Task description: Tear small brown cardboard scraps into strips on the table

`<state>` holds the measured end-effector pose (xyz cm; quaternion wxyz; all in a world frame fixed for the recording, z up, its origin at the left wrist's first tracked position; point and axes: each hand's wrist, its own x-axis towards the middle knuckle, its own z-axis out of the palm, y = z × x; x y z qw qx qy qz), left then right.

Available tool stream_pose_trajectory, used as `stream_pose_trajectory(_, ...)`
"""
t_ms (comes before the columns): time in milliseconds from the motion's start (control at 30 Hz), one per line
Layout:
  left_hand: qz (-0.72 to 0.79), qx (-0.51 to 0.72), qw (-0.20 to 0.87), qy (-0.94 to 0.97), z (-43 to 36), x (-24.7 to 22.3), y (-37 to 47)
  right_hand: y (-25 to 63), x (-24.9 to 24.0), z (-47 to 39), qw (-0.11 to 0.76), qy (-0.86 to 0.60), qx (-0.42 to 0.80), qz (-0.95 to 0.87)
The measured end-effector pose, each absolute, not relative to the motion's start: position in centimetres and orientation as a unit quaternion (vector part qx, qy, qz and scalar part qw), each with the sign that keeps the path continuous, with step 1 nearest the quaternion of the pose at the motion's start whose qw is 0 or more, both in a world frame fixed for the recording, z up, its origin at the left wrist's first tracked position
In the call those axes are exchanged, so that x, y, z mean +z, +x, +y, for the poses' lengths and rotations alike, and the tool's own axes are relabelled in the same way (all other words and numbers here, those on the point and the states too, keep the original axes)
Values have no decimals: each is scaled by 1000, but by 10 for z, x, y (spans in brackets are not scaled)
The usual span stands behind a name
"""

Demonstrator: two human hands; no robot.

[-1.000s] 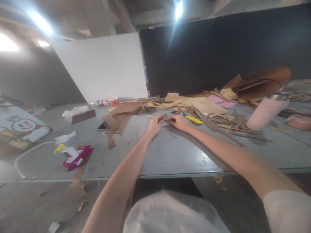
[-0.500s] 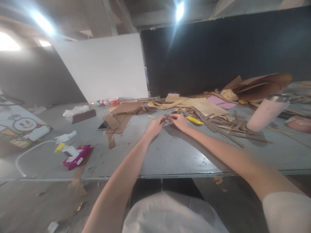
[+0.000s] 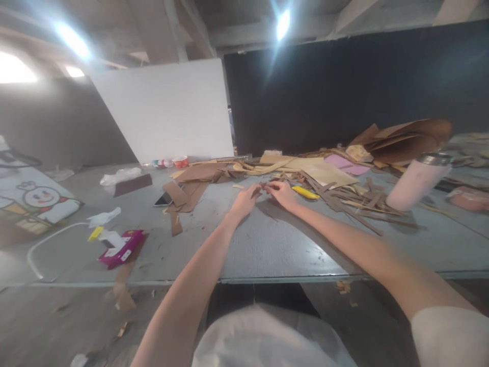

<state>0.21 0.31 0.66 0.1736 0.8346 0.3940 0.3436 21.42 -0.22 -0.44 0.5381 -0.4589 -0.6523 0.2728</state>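
Observation:
Close together over the grey table [image 3: 267,244], my two hands meet fingertip to fingertip. My left hand [image 3: 245,201] pinches one side of a small brown strip [image 3: 262,185]. The other side is pinched by my right hand [image 3: 281,194], and the fingers cover most of the strip. Just right of my right hand lies a yellow tool [image 3: 305,192], perhaps a cutter handle. Beyond it spreads a heap of brown strips [image 3: 336,199], thin and tangled.
A pink bottle [image 3: 414,183] stands at the right. Brown sheets [image 3: 198,173] and a phone [image 3: 163,199] lie left of my hands. Nearer left are a purple tissue pack [image 3: 121,250] and a white cable [image 3: 32,250]. Rolled brown sheets [image 3: 412,140] sit at the back right.
My hands stay in nearly the same place, still pinching the small strip, with only slight finger movement. The whole view has shifted down a little.

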Motion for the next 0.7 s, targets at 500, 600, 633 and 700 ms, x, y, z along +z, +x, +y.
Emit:
stream_pose_trajectory(500,383,371,185,825,13,-4,2,213,2,-10,520,-455,255,-676)
stream_pose_trajectory(600,366,385,196,824,16,-8,2,213,0,-9,507,-464,240,-686)
stream_pose_trajectory(633,365,387,198,823,16,-10,2,213,0,-9,505,-466,237,-687)
stream_pose_trajectory(700,368,388,206,819,17,-11,2,213,-1,-8,503,-469,234,-687)
